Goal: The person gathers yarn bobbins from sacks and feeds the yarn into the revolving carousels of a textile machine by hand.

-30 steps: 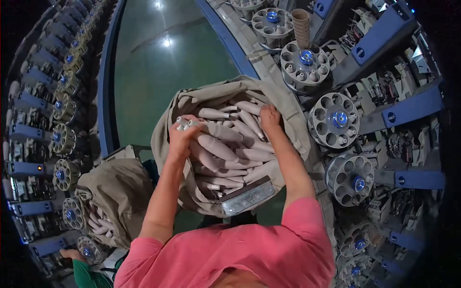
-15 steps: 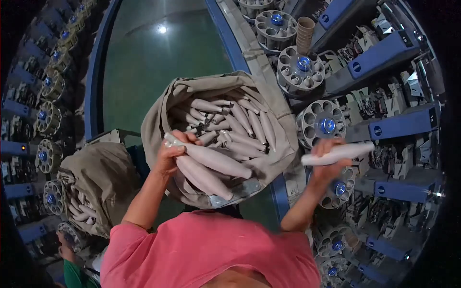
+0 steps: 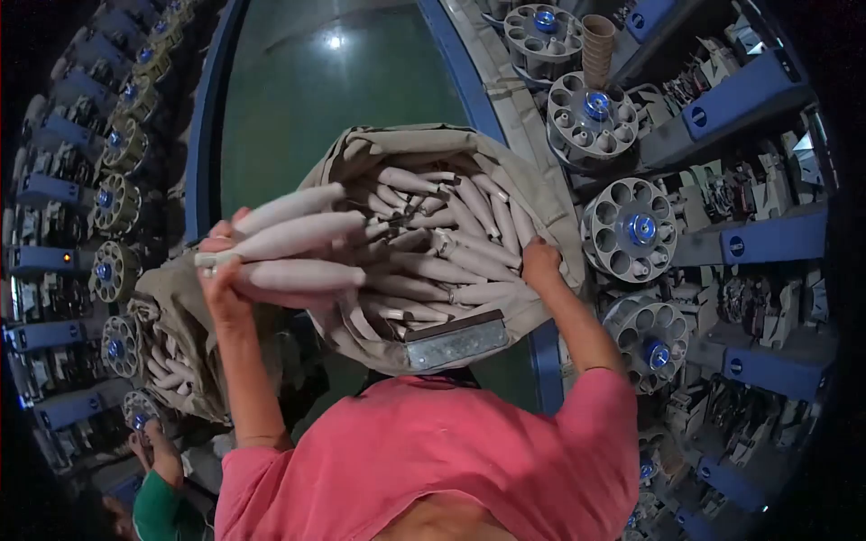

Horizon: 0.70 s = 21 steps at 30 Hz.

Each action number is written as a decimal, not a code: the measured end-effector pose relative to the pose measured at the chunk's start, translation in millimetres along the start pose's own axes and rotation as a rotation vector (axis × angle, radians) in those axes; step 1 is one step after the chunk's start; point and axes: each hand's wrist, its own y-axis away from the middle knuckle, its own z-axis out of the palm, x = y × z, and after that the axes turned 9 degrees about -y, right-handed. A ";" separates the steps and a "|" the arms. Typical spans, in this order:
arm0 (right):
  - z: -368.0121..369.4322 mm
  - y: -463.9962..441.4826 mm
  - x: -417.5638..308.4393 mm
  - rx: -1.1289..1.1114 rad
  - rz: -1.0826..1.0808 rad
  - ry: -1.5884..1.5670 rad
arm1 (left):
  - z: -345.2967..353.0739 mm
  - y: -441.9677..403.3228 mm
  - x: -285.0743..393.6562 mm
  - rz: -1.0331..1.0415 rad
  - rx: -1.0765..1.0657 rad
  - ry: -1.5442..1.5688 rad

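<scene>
Several pale pinkish yarn bobbins [image 3: 302, 225] are bunched by their narrow ends in my left hand [image 3: 224, 261], which is closed round them left of the cloth sack. The open sack [image 3: 541, 189] is full of similar bobbins [image 3: 469, 207], with a metal plate [image 3: 457, 343] on its near edge. At the sack's right inner side rests my right hand [image 3: 541, 261], its fingers curled by the cloth and bobbins. Whether those fingers hold anything is hidden.
Winding machines with round magazines [image 3: 630, 229] line the right side; paper cones [image 3: 597, 54] stand stacked on one. More machines run along the left. A second bobbin sack [image 3: 180, 307] and a person in green [image 3: 162, 496] are at lower left. Green floor [image 3: 334, 99] lies ahead.
My left hand has moved left and up with its bunch of bobbins. My right hand has come back from the right-hand magazines to the sack, and the bobbin it held is no longer seen there.
</scene>
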 end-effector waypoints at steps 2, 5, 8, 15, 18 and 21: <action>-2.2 -10.9 4.4 -0.105 0.084 -0.193 | -34.7 6.7 29.2 0.106 0.099 -0.107; -34.9 19.7 -0.8 0.130 0.044 -0.407 | -50.3 35.6 68.6 0.143 0.189 -0.154; -82.1 65.9 -3.0 0.347 -0.065 -0.436 | -49.4 64.6 75.9 0.129 0.087 -0.230; -114.4 236.9 37.7 1.012 -0.163 -1.396 | 24.4 96.6 42.6 -0.227 -0.464 0.007; -134.4 288.2 20.8 1.638 -0.068 -1.828 | 57.5 98.5 28.4 -0.259 -0.753 0.190; -137.7 333.7 19.1 1.038 -0.866 -2.114 | 91.3 106.2 17.8 -0.303 -0.999 0.210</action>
